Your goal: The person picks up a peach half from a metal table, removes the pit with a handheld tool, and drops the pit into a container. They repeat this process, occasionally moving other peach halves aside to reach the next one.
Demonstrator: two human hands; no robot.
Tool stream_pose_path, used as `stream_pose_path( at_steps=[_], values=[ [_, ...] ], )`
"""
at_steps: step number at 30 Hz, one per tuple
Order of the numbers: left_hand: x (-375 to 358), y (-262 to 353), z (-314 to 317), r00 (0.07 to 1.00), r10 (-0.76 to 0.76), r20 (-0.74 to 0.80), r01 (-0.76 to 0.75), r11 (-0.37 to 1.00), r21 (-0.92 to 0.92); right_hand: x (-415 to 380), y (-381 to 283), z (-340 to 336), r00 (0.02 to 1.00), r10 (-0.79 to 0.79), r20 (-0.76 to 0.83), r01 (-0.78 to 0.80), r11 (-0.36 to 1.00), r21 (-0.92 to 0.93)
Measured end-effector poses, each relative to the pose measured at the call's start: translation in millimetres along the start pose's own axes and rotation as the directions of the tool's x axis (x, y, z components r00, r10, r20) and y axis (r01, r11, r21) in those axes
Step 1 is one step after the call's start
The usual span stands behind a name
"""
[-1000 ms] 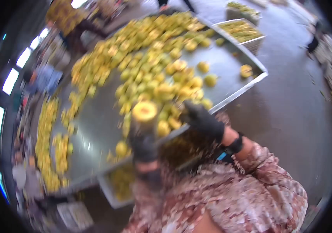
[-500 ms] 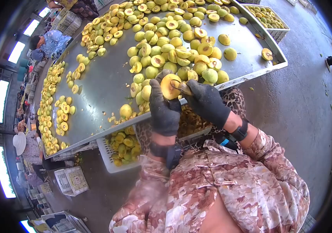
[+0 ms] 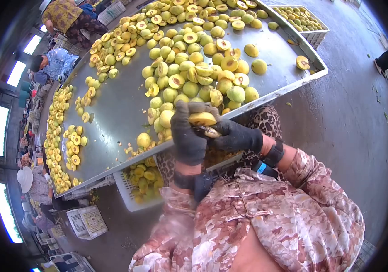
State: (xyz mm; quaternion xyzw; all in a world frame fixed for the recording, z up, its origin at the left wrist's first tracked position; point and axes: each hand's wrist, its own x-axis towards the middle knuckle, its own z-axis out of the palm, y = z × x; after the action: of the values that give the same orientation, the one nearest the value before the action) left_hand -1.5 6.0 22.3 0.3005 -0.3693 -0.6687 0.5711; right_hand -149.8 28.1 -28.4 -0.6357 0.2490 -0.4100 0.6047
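Observation:
My left hand (image 3: pixel 189 133), in a dark glove, is closed around a halved yellow peach (image 3: pixel 202 119) just above the near edge of the metal table. A small pitting knife (image 3: pixel 212 132) with a light handle is gripped in my gloved right hand (image 3: pixel 237 137). Its working end meets the underside of the fruit, where my fingers partly hide it. Behind my hands, a heap of whole and halved yellow-green peaches (image 3: pixel 186 64) lies on the metal table (image 3: pixel 117 103). Dark pits show in some of the halves.
Below the table's near edge stands a white crate (image 3: pixel 127 192) of fruit pieces. Another full crate (image 3: pixel 300 20) is past the far right corner. An upturned crate (image 3: pixel 86 222) lies on the floor. Co-workers (image 3: pixel 58 61) are along the table's left side.
The peach half has turned from facing me to nearly edge-on. Both hands have dropped slightly and moved closer together. The view has shifted, showing more of a co-worker at upper left.

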Motion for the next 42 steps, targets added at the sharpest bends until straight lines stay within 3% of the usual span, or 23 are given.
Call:
stream_pose_path(
  at_steps=[2, 3, 4, 6, 7, 8, 11, 12, 15, 16, 19, 20, 22, 24, 27, 30, 32, 34, 36, 37, 38, 41, 42],
  values=[
    [-8.0, 8.6, -19.4, 0.996, 0.040, -0.085, -0.040, 0.999, 0.000, -4.3, 0.6, 2.9, 0.980, 0.113, 0.162, -0.137, 0.980, 0.143],
    [-16.9, 18.8, -40.3, 0.943, 0.324, -0.081, -0.228, 0.802, 0.552, -2.7, -6.6, 10.8, 0.987, -0.147, 0.070, 0.155, 0.981, -0.117],
    [-28.5, 37.3, -82.1, 0.956, 0.264, -0.128, -0.187, 0.883, 0.430, -9.9, -3.6, 9.7, 0.994, 0.023, 0.106, 0.027, 0.896, -0.443],
    [-51.9, 74.3, -166.0, 0.966, 0.140, -0.218, -0.109, 0.983, 0.149, -31.2, 8.5, -2.7, 0.938, 0.345, -0.012, -0.151, 0.377, -0.914],
    [-59.6, 93.5, -242.9, 0.929, 0.318, -0.190, -0.122, 0.746, 0.654, -40.0, 15.5, -5.5, 0.953, 0.296, -0.060, -0.181, 0.398, -0.899],
    [-54.2, 100.2, -288.1, 0.886, 0.458, -0.070, -0.072, 0.284, 0.956, -46.6, 23.2, -9.5, 0.963, 0.247, -0.109, -0.208, 0.418, -0.885],
    [6.8, 117.2, -233.7, 0.810, 0.438, 0.390, -0.120, -0.528, 0.841, -26.3, 17.6, -34.6, 0.981, 0.010, -0.192, -0.162, 0.587, -0.794],
    [37.4, 106.1, -185.1, 0.832, 0.517, 0.204, -0.098, -0.224, 0.970, -16.7, 11.8, -43.8, 0.973, -0.086, -0.216, -0.111, 0.647, -0.754],
    [178.5, 52.8, -131.0, 0.716, 0.471, 0.515, -0.461, -0.235, 0.856, -5.7, 4.3, -67.5, 0.968, -0.121, -0.220, -0.091, 0.649, -0.756],
    [204.7, 35.1, -74.6, 0.828, 0.437, 0.350, -0.439, 0.120, 0.890, -5.9, 1.1, -70.0, 0.966, -0.136, -0.222, -0.077, 0.666, -0.742],
    [321.9, -61.5, -14.6, 0.812, 0.273, 0.516, -0.547, 0.049, 0.836, -14.7, -6.7, -68.7, 0.942, -0.121, -0.314, -0.116, 0.759, -0.640],
    [343.1, -93.7, 1.2, 0.813, 0.230, 0.535, -0.483, -0.246, 0.840, -19.4, -5.1, -65.5, 0.929, -0.105, -0.355, -0.139, 0.791, -0.596],
    [367.1, -117.8, 16.1, 0.874, -0.332, 0.356, -0.453, -0.288, 0.844, -32.5, 2.3, -58.2, 0.880, -0.045, -0.473, -0.269, 0.772, -0.576],
    [391.0, -192.3, -2.2, 0.847, -0.257, 0.465, -0.515, -0.182, 0.837, -49.1, 6.7, -60.2, 0.862, -0.086, -0.499, -0.277, 0.744, -0.607],
    [407.9, -232.6, -65.7, 0.534, 0.027, 0.845, -0.840, 0.132, 0.526, -65.6, 28.8, -54.3, 0.854, -0.145, -0.500, -0.186, 0.812, -0.553],
    [369.8, -150.2, -51.7, 0.865, -0.083, 0.494, -0.341, 0.624, 0.703, -67.1, 3.9, -62.0, 0.826, -0.070, -0.559, -0.291, 0.796, -0.530],
    [325.1, -89.2, -52.9, 0.861, 0.152, 0.485, -0.492, 0.487, 0.722, -62.6, -14.0, -57.5, 0.791, 0.029, -0.611, -0.395, 0.786, -0.475],
    [262.9, -39.6, -39.8, 0.863, 0.280, 0.420, -0.476, 0.730, 0.491, -56.4, -33.5, -55.8, 0.742, 0.059, -0.667, -0.448, 0.785, -0.429],
    [220.3, -24.8, -41.1, 0.757, 0.505, 0.415, -0.639, 0.706, 0.306, -47.5, -22.3, -54.7, 0.753, -0.129, -0.645, -0.298, 0.808, -0.509],
    [212.4, -23.8, -52.2, 0.854, 0.404, 0.327, -0.509, 0.778, 0.368, -43.9, -32.5, -53.3, 0.757, -0.128, -0.641, -0.307, 0.796, -0.522],
    [192.2, -23.6, -71.7, 0.881, 0.377, 0.286, -0.473, 0.720, 0.508, -38.5, -40.5, -48.1, 0.772, -0.116, -0.624, -0.305, 0.795, -0.525],
    [90.6, -14.2, -50.3, 0.808, 0.270, 0.524, -0.550, 0.022, 0.835, -32.8, -40.7, -37.4, 0.815, -0.276, -0.510, -0.144, 0.755, -0.639],
    [50.3, -16.5, -26.6, 0.879, 0.166, 0.447, -0.476, 0.303, 0.825, -28.4, -31.5, -30.1, 0.824, -0.213, -0.525, -0.190, 0.769, -0.611]
  ],
)
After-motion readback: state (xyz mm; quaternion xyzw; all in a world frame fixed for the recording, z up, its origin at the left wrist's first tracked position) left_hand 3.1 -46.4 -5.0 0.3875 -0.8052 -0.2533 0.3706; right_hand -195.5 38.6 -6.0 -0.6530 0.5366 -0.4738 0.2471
